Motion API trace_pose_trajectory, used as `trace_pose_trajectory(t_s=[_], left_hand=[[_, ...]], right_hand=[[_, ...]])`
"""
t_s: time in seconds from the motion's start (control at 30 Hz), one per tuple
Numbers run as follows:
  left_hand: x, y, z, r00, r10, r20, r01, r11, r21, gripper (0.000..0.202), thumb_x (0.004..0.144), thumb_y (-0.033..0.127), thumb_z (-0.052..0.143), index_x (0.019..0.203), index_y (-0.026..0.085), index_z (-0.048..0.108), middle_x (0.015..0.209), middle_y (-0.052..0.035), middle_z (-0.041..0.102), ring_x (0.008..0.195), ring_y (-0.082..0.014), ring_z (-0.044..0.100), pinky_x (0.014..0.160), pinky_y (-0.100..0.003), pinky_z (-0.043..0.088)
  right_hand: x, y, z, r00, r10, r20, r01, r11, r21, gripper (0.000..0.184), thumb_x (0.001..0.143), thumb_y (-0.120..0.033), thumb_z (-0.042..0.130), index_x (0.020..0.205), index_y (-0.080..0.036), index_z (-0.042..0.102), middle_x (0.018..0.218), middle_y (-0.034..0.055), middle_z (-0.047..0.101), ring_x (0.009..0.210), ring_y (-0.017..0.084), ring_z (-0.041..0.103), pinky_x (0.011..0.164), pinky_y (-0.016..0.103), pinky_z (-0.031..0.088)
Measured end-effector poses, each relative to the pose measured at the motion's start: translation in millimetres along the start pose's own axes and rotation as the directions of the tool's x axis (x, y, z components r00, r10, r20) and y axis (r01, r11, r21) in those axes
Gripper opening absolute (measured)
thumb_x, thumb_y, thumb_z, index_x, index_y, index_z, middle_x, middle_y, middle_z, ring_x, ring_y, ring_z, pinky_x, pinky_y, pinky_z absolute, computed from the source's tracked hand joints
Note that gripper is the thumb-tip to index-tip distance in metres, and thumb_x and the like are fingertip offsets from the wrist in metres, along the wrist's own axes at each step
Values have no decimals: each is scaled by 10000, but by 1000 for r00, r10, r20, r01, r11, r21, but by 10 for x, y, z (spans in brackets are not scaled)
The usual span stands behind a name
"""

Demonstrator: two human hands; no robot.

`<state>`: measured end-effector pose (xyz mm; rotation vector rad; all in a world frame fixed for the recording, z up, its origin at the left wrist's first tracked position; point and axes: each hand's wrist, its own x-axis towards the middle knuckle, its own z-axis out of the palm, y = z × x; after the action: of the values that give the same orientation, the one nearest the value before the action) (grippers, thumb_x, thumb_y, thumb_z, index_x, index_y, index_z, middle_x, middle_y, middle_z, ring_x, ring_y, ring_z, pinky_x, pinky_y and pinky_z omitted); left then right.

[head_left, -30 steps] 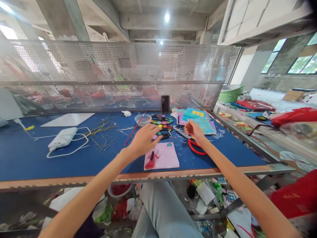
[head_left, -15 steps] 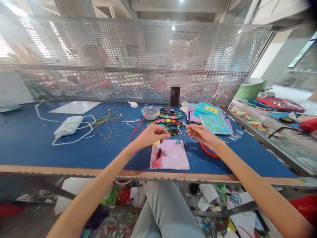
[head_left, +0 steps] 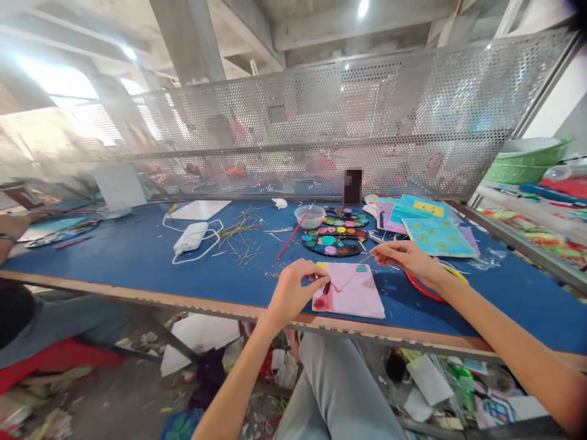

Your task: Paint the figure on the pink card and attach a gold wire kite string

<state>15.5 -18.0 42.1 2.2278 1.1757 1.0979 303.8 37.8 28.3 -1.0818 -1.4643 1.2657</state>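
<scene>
My left hand (head_left: 293, 288) hovers at the left edge of a pink paper envelope (head_left: 355, 293) near the blue table's front edge. Its fingers are curled into a pinch beside a small dark piece (head_left: 326, 286) and a red smear on the paper; what they hold is unclear. My right hand (head_left: 408, 260) is above the envelope's far right corner. It pinches a thin pale stick (head_left: 367, 259) that points left. Just behind both hands lies a black paint palette (head_left: 332, 241) with coloured wells.
Coloured cards (head_left: 435, 237) and a red ring-shaped handle (head_left: 419, 289) lie to the right. A plastic cup (head_left: 306, 215) with a red brush (head_left: 291, 237), loose straw sticks (head_left: 238, 235) and a white power bank (head_left: 190, 237) lie left. A perforated metal screen (head_left: 321, 122) stands behind. Another person (head_left: 55, 318) sits far left.
The view has swung left and down, bringing the person at far left into sight. My left hand has dropped to the envelope's left edge; the right hand still pinches the stick.
</scene>
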Motion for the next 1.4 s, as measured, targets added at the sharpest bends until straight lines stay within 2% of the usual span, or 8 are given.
trace_pose_trajectory(t_s=[0.17, 0.37, 0.5, 0.67, 0.83, 1.03, 1.2, 1.4], left_hand=[[-194, 110, -146, 997, 72, 2, -72, 996, -48, 104, 871, 216, 693, 779, 198, 737, 757, -25, 714, 763, -162, 586, 744, -294, 459], [-427, 166, -307, 994, 106, 37, -105, 994, -36, 110, 871, 260, 711, 775, 218, 745, 716, -22, 705, 719, -153, 590, 673, -272, 484], [-445, 60, -309, 996, 86, -25, -83, 993, 80, 129, 912, 260, 656, 818, 228, 738, 764, -19, 712, 740, -156, 595, 738, -290, 511], [-347, -87, -233, 989, 113, -92, -82, 954, 288, 134, 946, 198, 588, 988, 205, 716, 851, -14, 743, 789, -163, 613, 758, -300, 499], [-249, -24, -60, 984, 176, -13, -143, 843, 518, 247, 1000, 198, 452, 944, 182, 693, 785, -30, 697, 741, -183, 616, 700, -314, 479], [-242, -32, 33, 995, 93, 21, -93, 907, 410, 302, 1038, 252, 361, 986, 213, 656, 763, 9, 616, 576, -103, 569, 526, -225, 407], [-286, -157, -54, 991, 115, 72, -132, 939, 319, 244, 1022, 240, 429, 973, 224, 667, 677, 42, 493, 526, -79, 469, 502, -220, 344], [-305, -283, -153, 974, 155, 166, -197, 940, 279, 262, 1014, 191, 431, 1016, 227, 690, 666, 41, 468, 534, -80, 428, 511, -230, 322]], right_hand=[[39, -66, 62, 986, -42, 164, 38, 999, 27, 412, 673, -588, 816, 789, -193, 796, 723, 48, 700, 662, 128, 590, 668, 274, 477], [177, -203, 158, 921, -40, 387, 39, 999, 9, 374, 725, -549, 795, 687, -180, 746, 646, 23, 636, 593, 113, 531, 608, 264, 452], [315, -248, 254, 944, -23, 329, 7, 999, 50, 334, 717, -491, 818, 684, -180, 700, 668, -1, 602, 623, 100, 509, 642, 255, 442], [346, -152, 505, 987, 30, 158, -43, 996, 82, 344, 666, -496, 848, 692, -185, 703, 700, 6, 634, 658, 107, 524, 658, 256, 441], [144, -38, 748, 996, 17, 93, -25, 997, 76, 289, 744, -476, 801, 704, -198, 735, 683, 7, 655, 646, 108, 535, 636, 251, 449], [107, -26, 635, 986, 34, 160, -44, 997, 63, 220, 718, -411, 836, 714, -205, 760, 666, 21, 694, 611, 130, 613, 612, 264, 514], [155, 5, 567, 964, 88, 253, -102, 994, 45, 223, 719, -395, 834, 672, -193, 752, 665, 40, 722, 621, 172, 682, 623, 299, 564], [142, 13, 569, 963, 59, 264, -55, 998, -21, 202, 734, -369, 828, 718, -183, 750, 709, 39, 726, 641, 146, 667, 620, 264, 547]])
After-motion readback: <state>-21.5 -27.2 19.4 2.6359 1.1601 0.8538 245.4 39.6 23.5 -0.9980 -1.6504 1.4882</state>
